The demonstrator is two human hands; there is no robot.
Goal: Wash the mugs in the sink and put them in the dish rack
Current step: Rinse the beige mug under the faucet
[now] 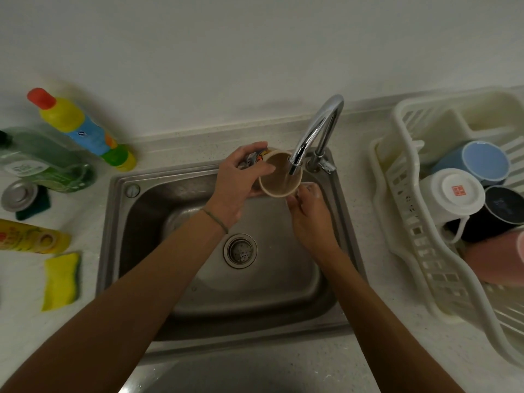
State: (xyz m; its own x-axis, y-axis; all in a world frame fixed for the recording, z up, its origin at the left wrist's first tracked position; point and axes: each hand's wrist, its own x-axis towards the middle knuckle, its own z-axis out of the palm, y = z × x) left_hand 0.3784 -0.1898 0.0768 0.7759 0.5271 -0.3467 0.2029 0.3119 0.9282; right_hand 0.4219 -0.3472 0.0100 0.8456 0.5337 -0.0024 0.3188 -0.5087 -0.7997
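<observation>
Single view, head-worn, wide-angle: placed above the near edge of the sink, facing forward and steeply down, with the basin centred and the back wall filling the upper third. Range close, both forearms entering from the bottom corners and the left hand and right hand meeting under the tap at the sink's far edge; straight lines bow toward the frame edges. Coverage reaches the counter left of the sink and the dish rack at its right edge, the rack cut off by the frame; no second view to overlap
</observation>
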